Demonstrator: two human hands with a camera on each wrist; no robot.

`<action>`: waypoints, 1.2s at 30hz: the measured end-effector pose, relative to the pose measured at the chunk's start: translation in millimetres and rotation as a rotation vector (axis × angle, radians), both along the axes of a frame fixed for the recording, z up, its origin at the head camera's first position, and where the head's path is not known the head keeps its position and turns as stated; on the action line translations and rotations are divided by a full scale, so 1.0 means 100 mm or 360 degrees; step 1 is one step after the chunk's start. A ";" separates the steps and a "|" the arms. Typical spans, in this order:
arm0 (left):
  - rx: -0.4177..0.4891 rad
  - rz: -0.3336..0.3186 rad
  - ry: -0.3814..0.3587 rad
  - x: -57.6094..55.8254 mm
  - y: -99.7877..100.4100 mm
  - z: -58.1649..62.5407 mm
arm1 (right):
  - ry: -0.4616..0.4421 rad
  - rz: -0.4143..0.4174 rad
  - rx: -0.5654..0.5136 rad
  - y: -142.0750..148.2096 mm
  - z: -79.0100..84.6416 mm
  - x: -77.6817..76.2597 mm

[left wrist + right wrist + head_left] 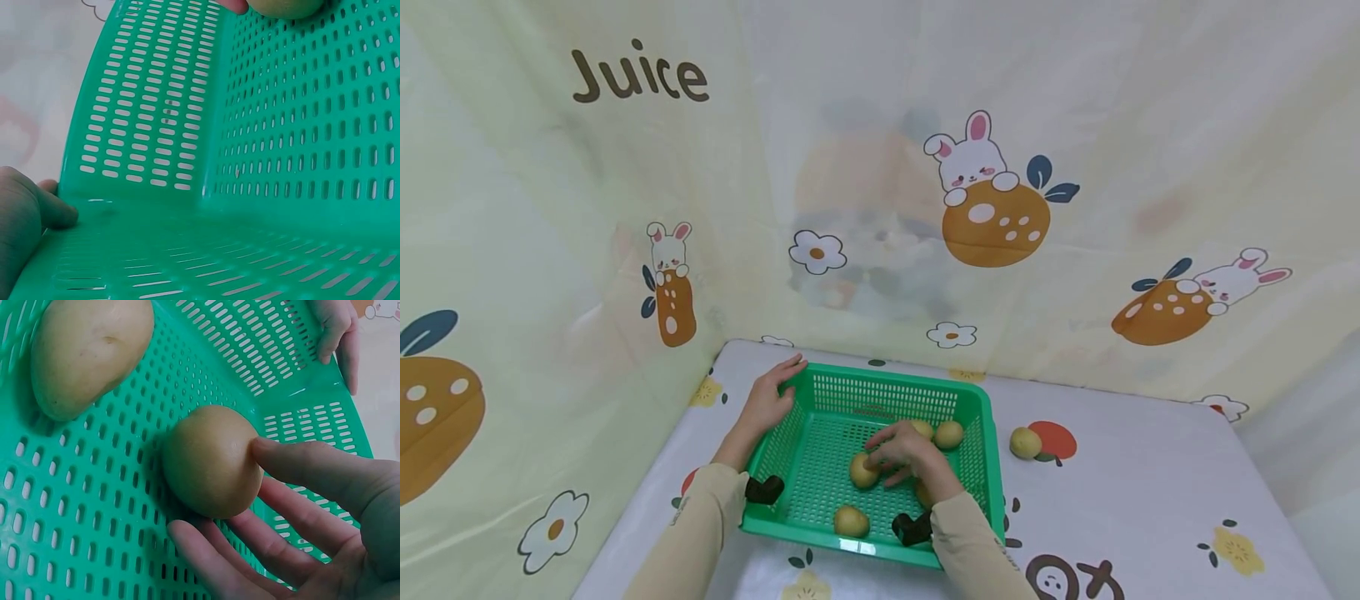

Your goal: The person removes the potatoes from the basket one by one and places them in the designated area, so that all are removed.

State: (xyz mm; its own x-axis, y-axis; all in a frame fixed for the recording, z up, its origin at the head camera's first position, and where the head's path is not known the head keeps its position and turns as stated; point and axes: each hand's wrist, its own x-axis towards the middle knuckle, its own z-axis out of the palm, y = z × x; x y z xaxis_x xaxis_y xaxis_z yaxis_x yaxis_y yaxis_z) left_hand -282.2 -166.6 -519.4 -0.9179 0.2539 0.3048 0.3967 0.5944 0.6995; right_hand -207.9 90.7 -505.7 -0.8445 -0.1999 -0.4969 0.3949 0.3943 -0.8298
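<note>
My right grip is curled round a potato, mid-floor in the green plastic basket. Left grip pinches the far-left rim, probably to stop sliding.

From the potato at your right hand, you have room over the basket floor from nine to twelve o'clock; other potatoes block two, four and six.
</note>
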 end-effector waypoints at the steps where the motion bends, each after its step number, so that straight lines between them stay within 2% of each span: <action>1: -0.0001 -0.0002 -0.0003 0.00 0.00 0.00 | -0.0001 0.0010 -0.0001 0.00 0.00 0.00; 11: -0.0011 0.0017 0.0031 0.01 0.01 0.01 | 0.0001 0.0055 -0.0037 -0.01 -0.04 0.00; 21: -0.0021 0.0018 0.0014 0.01 0.01 0.02 | 0.0048 0.0055 -0.0051 -0.02 -0.08 -0.01; 29: -0.0004 0.0002 -0.0039 0.01 0.01 0.01 | 0.0145 0.0134 0.0006 -0.03 -0.06 0.01; 36: -0.0012 0.0000 -0.0025 0.00 0.00 0.01 | 0.0205 0.0114 0.0022 -0.03 -0.02 -0.01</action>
